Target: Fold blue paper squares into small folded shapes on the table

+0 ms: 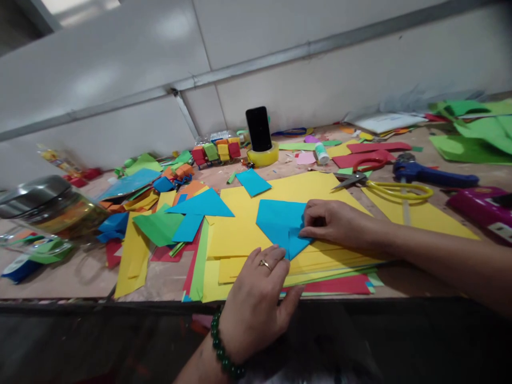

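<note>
Pinching hand: right hand [332,221], fingers curled, grip narrow, at right edge of blue paper [274,216]; exact contact partly hidden by fingers.
Steadying hand: left hand [256,298], palm down, fingers loosely extended, no pinch; fingertips at lower edge of blue paper, likely keeping it from sliding.
Blue paper: flat between the hands, small flap [298,244] at lower right; right grip probably controls that side.
Yellow paper [232,234]: stacked under blue paper, likely serves as flat backing.
Blue pieces [208,205]: overlapping, left of blue paper.
Scissors [360,178]: beyond right hand, blades toward the left, probably parked within reach.
Blue-handled tool [436,173]: just beside scissors.
Phone [258,128]: upright at tape roll [264,156], which seems to prop it.
Desk [88,277]: carries all of it.
</note>
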`<state>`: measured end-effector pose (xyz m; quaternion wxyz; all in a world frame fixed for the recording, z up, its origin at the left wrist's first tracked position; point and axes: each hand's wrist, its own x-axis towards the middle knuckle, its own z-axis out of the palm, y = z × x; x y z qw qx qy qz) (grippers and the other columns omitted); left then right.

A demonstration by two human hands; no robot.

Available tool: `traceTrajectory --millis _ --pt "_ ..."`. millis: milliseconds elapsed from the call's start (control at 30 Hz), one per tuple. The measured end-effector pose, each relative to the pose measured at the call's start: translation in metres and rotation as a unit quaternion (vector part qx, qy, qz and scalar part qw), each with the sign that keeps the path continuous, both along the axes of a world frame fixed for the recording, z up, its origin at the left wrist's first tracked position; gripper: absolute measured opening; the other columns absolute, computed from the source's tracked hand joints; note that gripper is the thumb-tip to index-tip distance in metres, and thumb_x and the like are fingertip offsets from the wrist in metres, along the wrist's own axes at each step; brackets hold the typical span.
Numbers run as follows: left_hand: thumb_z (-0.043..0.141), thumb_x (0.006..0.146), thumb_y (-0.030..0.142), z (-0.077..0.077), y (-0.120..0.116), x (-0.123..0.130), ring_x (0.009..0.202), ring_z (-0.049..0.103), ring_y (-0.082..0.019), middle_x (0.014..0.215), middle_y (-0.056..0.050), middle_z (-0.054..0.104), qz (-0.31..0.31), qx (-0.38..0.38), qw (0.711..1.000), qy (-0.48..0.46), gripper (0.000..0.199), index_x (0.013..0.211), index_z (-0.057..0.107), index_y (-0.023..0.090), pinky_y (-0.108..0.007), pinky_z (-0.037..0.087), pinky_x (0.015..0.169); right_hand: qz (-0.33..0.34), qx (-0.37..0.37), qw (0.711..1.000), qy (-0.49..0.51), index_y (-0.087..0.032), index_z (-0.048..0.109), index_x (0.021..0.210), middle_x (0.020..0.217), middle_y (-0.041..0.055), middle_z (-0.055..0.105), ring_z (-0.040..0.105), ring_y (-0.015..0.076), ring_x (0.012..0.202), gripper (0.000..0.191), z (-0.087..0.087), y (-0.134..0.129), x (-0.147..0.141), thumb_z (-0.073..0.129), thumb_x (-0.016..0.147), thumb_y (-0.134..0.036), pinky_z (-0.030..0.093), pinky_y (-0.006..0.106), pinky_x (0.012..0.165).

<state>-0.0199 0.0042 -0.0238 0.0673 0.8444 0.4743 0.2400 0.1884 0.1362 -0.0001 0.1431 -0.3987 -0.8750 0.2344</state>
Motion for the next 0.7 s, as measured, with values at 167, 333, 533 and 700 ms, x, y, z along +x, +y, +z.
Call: traceTrajectory --millis 167,333,533,700 --pt "0.052 0.093 0.033 -0.0007 -0.0002 0.0001 0.123 0.054 -0.025 0.124 -0.011 0.064 0.001 -0.009 1.0 -0.007 0.025 0.111 0.057 0.017 -0.049 0.04 0.109 -0.002 0.012 1.0 -0.001 -0.019 0.062 0.067 0.078 0.0041 0.058 0.052 0.0147 0.067 0.033 -0.0023 -0.0002 0.0024 0.06 0.082 -0.047 0.036 0.028 0.061" --pt "0.052 0.093 0.031 -0.0013 0.001 -0.0002 0.122 0.056 -0.025 0.127 -0.012 0.063 0.002 0.007 1.0 -0.004 0.04 0.129 0.05 0.016 -0.05 0.042 0.108 -0.001 0.015 1.0 0.004 -0.019 0.062 0.068 0.079 0.004 0.059 0.053 0.0149 0.067 0.031 -0.0052 0.0001 0.004 0.061 0.082 -0.047 0.036 0.027 0.061" --pt "0.052 0.092 0.031 -0.0021 0.0011 -0.0004 0.121 0.057 -0.026 0.127 -0.011 0.064 0.004 0.013 1.0 0.008 0.035 0.124 0.059 0.016 -0.052 0.042 0.108 -0.001 0.02 1.0 0.011 -0.019 0.063 0.068 0.077 0.0033 0.058 0.052 0.0145 0.066 0.032 -0.0074 -0.0002 0.0043 0.061 0.083 -0.048 0.036 0.027 0.061" --pt "0.051 0.092 0.029 -0.0022 0.0015 -0.0005 0.121 0.057 -0.026 0.126 -0.012 0.064 0.002 0.017 1.0 0.011 0.034 0.122 0.06 0.015 -0.052 0.042 0.108 -0.003 0.019 1.0 0.009 -0.018 0.063 0.068 0.078 0.0035 0.058 0.052 0.0144 0.066 0.032 -0.0066 -0.001 0.0041 0.06 0.083 -0.047 0.036 0.027 0.061"
